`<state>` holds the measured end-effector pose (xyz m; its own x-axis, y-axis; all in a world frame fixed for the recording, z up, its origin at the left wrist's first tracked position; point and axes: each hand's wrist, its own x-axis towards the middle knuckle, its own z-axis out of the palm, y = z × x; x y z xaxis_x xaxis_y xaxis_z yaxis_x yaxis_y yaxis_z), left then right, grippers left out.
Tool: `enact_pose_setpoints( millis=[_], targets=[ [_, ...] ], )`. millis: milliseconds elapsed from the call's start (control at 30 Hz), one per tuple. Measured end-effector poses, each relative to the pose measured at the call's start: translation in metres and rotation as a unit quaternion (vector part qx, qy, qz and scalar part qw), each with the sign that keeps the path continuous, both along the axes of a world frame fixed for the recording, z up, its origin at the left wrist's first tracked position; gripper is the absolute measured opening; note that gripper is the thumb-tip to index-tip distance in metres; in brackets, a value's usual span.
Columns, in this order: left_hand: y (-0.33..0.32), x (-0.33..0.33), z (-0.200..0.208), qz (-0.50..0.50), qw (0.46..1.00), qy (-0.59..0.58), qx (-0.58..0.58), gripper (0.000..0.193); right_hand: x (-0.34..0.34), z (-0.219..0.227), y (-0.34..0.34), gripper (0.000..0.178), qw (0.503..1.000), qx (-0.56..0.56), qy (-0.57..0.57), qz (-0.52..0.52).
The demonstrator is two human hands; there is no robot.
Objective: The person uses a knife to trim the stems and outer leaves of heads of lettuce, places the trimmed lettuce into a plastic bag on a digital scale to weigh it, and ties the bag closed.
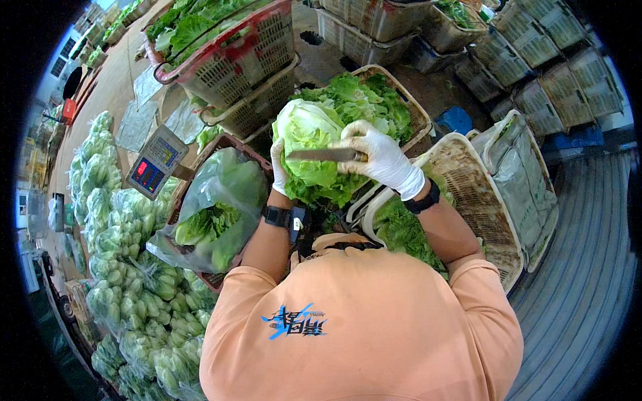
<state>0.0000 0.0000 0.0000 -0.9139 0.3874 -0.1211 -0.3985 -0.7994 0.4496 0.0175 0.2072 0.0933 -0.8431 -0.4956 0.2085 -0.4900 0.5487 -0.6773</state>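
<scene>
A large pale-green head of lettuce [304, 123] is held up in front of me. My left hand [278, 168], in a white glove, grips its left side; part of the fingers is hidden behind the leaves. In my white-gloved right hand [382, 159] is a knife [315, 154]. Its blade points left across the front of the lettuce, and I cannot tell whether it touches. The right fingers wrap the handle and sit close against the leaves. Just beyond the head, a crate [413, 100] holds loose green lettuce [374, 107].
To the left, a crate lined with a plastic bag [231, 177] holds leafy greens beside a digital scale [157, 162]. Many bagged vegetables [130, 294] cover the floor there. Stacked crates [244, 60] rise ahead. On the right, a tilted crate [468, 194] stands near my forearm.
</scene>
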Motion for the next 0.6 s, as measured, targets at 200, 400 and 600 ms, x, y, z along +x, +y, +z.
enact_pose_setpoints(
  millis=[200, 400, 600],
  targets=[
    [-0.006, 0.001, -0.004, 0.084, 0.996, -0.031, 0.024, 0.068, -0.001, -0.015, -0.002, 0.019, 0.989, -0.083, 0.071, -0.104],
    [-0.026, -0.005, -0.021, 0.187, 0.98, -0.016, 0.064, 0.07, 0.009, -0.033, 0.023, 0.034, 0.963, -0.081, -0.145, -0.213],
    [-0.024, 0.005, -0.014, 0.152, 0.986, 0.001, 0.075, 0.066, 0.008, -0.011, -0.013, 0.05, 0.982, -0.136, 0.074, -0.113]
  ],
)
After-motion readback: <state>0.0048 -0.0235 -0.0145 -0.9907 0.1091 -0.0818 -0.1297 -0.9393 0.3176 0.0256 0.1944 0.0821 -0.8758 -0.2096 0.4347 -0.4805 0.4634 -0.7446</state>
